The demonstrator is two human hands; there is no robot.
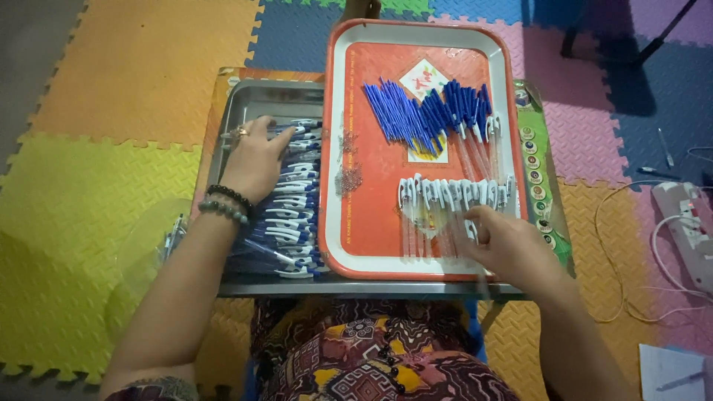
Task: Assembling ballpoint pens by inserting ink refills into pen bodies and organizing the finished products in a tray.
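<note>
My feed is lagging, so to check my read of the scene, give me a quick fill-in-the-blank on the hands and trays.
1. The left hand rests on pens in the ____ tray.
2. The right hand touches clear barrels on the ____ tray.
3. The blue refills lie at that tray's ____ end, away from the person.

Missing words: metal; orange; far

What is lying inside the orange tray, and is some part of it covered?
In the orange tray lie blue refills, blue pen parts, clear barrels and small springs. The right hand covers the nearest barrels, so those are hidden.
</note>
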